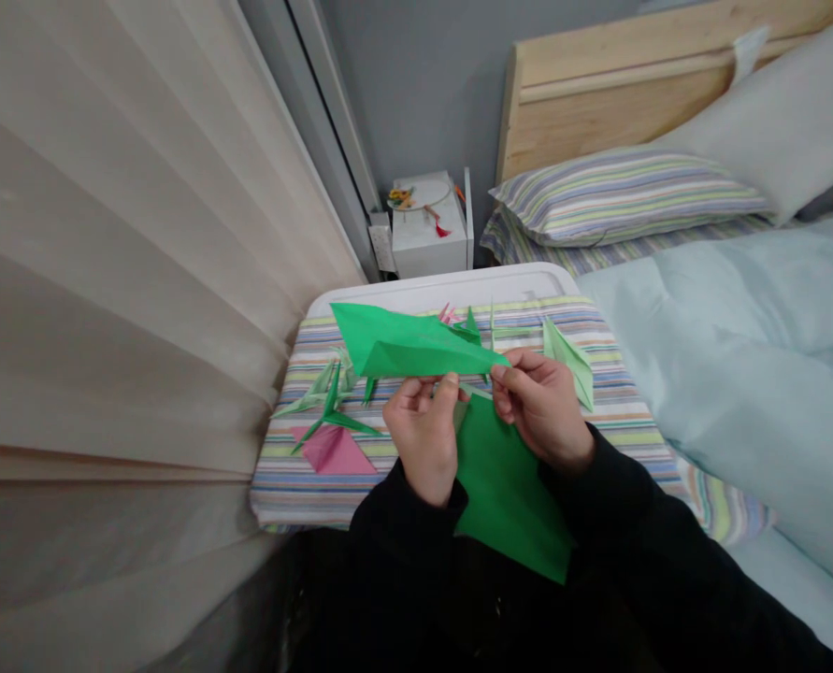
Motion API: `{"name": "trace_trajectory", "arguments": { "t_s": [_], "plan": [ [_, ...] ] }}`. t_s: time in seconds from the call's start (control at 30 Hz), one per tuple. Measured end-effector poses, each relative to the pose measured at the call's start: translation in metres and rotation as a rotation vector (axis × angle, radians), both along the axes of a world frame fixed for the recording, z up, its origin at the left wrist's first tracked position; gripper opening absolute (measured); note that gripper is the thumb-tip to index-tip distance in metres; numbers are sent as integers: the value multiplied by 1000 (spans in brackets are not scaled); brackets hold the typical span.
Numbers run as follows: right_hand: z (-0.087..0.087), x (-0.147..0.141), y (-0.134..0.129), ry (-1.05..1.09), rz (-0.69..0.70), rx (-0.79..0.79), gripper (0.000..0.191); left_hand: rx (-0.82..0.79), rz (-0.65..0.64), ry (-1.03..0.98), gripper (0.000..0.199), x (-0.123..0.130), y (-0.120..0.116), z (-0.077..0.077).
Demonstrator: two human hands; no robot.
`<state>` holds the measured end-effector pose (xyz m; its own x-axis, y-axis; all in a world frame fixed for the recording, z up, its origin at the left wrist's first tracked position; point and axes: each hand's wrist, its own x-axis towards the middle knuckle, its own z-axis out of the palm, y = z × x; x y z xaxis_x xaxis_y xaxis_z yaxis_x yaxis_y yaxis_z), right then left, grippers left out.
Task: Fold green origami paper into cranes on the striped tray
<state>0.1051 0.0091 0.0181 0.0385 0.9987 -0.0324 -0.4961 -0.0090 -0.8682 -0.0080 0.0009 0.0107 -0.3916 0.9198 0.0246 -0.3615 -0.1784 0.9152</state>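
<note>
A partly folded sheet of green origami paper [416, 342] is held up over the table, its wide end toward the left. My left hand [426, 430] pinches its lower edge near the middle between thumb and fingers. At the narrow right-hand tip, my right hand [543, 402] grips the same paper with thumb and forefinger. Below both hands lies a larger flat green sheet [510, 486], partly hidden by my sleeves. Left of my hands are a dark green folded paper crane [332, 411] and a pink folded paper [336, 451].
A striped cloth [282, 481] covers the white table [402, 297]. Several other folded paper pieces lie there, including a pale green one [570, 363] at right. A curtain [142, 280] borders the left; a bed with a light blue quilt [739, 336] stands right. Behind is a white cabinet [426, 245].
</note>
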Motion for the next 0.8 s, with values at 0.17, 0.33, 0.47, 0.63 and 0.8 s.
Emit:
{"name": "trace_trajectory", "arguments": {
  "t_s": [0.17, 0.33, 0.47, 0.63, 0.8],
  "plan": [
    [-1, 0, -1, -17, 9, 18, 24, 39, 8, 27, 15, -9, -2, 1],
    [-2, 0, -1, -17, -1, 20, 21, 52, 21, 33, 15, -13, 0, 0],
    [-3, 0, -1, -17, -7, 31, 19, 58, 13, 22, 14, -13, -1, -2],
    [-3, -1, -2, -9, -13, 37, 20, 45, 41, 42, 13, -12, -2, 0],
    [-4, -1, -2, -25, 14, 57, 23, 95, 42, -51, 17, -9, -4, 3]
  ]
}}
